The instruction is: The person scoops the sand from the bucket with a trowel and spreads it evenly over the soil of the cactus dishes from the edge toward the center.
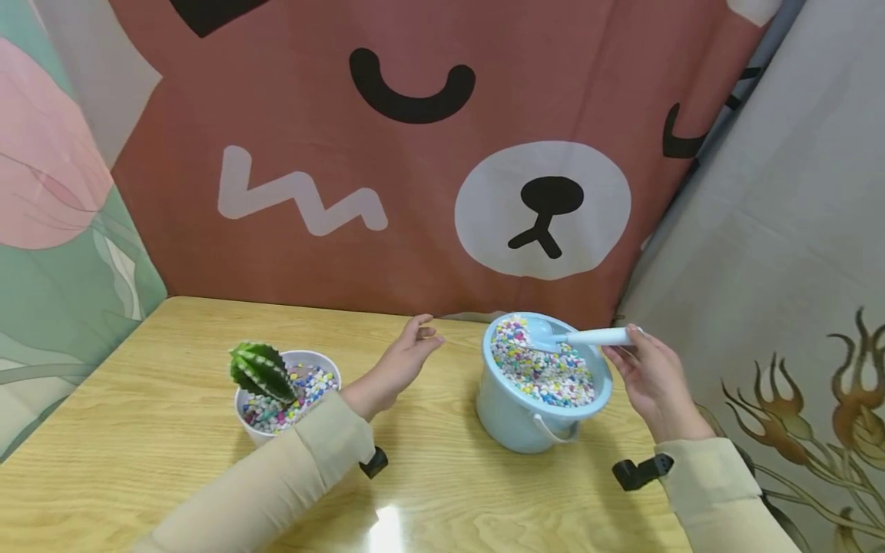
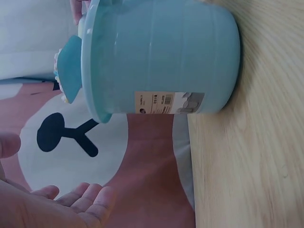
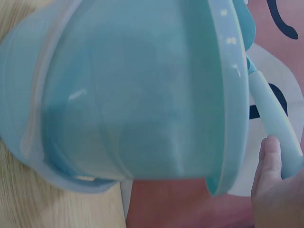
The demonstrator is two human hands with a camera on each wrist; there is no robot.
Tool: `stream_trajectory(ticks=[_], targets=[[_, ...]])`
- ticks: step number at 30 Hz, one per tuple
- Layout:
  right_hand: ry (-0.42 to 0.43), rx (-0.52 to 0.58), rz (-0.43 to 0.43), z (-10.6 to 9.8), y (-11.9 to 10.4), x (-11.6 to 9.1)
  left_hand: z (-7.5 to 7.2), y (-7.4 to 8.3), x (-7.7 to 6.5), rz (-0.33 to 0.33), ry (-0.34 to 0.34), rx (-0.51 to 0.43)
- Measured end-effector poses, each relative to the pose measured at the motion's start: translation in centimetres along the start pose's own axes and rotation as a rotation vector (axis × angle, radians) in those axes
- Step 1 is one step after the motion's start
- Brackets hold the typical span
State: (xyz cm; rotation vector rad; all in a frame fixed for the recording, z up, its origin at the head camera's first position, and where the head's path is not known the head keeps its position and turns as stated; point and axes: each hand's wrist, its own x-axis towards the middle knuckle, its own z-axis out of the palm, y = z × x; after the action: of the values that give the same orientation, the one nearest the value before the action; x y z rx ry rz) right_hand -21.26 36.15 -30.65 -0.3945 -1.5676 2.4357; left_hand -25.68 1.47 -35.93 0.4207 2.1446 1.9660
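Note:
My right hand (image 1: 653, 380) grips the handle of a light blue toy shovel (image 1: 596, 337) over a light blue bucket (image 1: 515, 418). Small multicoloured pebbles (image 1: 546, 376) fill the bucket close to its rim. In the left wrist view the shovel's blade (image 2: 70, 69) sits above the rim, with pebbles showing along its edge. The right wrist view shows fingers (image 3: 270, 161) against the handle (image 3: 273, 111). Between the bucket and a white pot (image 1: 314, 357), my left hand (image 1: 397, 365) hovers with relaxed fingers, holding nothing. A green cactus (image 1: 261, 372) leans among pebbles in that pot.
Everything stands on a light wooden table (image 1: 442, 491). Behind it hangs a curtain (image 1: 311, 261) printed with a bear's face, and a pale curtain (image 1: 781, 253) borders the right side. The bucket's handle (image 1: 553, 432) hangs down in front.

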Motion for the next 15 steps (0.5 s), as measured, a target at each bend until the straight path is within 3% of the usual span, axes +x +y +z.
stream_trajectory(ticks=[7,15], targets=[[-0.006,-0.027,0.033,1.5,0.4,0.2,-1.1,0.6,-0.5,0.010,0.041,0.013],[-0.019,-0.032,0.062,2.9,1.1,0.3,-2.4,1.3,-1.1,0.014,0.031,-0.012]])
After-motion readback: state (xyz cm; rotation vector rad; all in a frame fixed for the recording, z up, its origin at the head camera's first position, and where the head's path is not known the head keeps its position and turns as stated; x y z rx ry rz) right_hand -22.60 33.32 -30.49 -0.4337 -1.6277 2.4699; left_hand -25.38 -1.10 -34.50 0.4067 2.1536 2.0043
